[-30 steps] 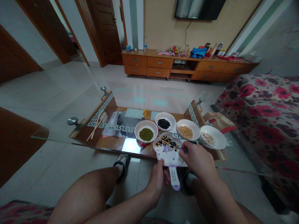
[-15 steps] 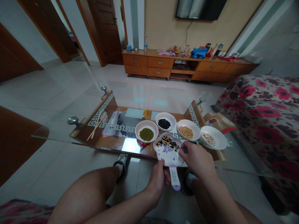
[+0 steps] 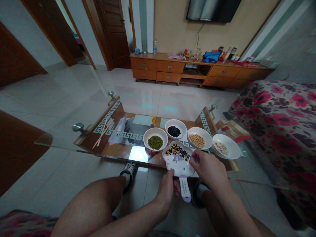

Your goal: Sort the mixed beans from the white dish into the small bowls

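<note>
Holding the cloud-shaped dish [image 3: 179, 168] at the near edge of the glass table [image 3: 125, 160], right of its middle. Left hand [image 3: 165, 187] pinches the dish rim, thumb on top, fingers under. Right hand [image 3: 209, 164] pinches a slim dark tool [image 3: 196, 159] at the right rim; tip unclear. Dish looks light, stiff, probably slick plastic. Loose beans [image 3: 179, 151] likely roll if tilted. Best hold: rim beside the handle [image 3: 184, 189], kept level. Can't tell if dish touches glass.

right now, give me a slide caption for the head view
Left hand holds a white dish of black and yellow beans; right hand pinches a slim tool.
</note>
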A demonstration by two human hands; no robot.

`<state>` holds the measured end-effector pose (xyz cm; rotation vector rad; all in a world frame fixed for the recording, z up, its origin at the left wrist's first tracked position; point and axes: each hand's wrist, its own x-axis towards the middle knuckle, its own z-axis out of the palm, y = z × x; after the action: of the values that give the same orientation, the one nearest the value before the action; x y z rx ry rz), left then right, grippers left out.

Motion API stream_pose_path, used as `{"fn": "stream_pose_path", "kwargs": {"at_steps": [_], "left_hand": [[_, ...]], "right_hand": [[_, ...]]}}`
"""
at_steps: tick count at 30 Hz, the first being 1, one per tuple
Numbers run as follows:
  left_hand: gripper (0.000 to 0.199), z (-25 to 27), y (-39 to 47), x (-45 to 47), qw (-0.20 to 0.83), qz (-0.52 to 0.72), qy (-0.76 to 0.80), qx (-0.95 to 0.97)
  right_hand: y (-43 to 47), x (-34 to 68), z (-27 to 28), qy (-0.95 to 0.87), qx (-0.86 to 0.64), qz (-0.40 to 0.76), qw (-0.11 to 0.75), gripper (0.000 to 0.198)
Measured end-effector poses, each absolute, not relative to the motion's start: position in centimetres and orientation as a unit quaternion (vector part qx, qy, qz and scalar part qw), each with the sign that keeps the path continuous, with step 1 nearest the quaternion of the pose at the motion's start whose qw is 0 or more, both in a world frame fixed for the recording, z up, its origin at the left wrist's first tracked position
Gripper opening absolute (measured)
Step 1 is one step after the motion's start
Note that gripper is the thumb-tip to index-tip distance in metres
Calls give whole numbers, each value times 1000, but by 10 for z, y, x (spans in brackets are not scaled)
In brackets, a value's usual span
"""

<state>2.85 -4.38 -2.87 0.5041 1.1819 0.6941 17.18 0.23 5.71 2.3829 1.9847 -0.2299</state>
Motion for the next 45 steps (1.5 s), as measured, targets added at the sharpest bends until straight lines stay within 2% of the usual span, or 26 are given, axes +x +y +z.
{"fn": "stream_pose_path", "kwargs": {"at_steps": [8,16,21,31,39,45], "left_hand": [[65,-30,-43,29,743,317,541,235],[63,-38,-43,32,743,322,539,233],[60,-42,-41,33,743,322,537,234],[66,-45,-41,34,737,322,542,244],[59,-39,-43,30,749,332,524,231],[66,-34,-44,29,740,329,537,236]], "right_hand": [[3,163,58,650,756,-61,-50,19],[7,131,54,680,704,-69,-192,18],[13,107,51,706,660,-78,-244,13],[27,84,47,703,667,-79,-234,14],[17,105,50,694,667,-80,-259,18],[9,141,55,656,721,-60,-215,22]]}}
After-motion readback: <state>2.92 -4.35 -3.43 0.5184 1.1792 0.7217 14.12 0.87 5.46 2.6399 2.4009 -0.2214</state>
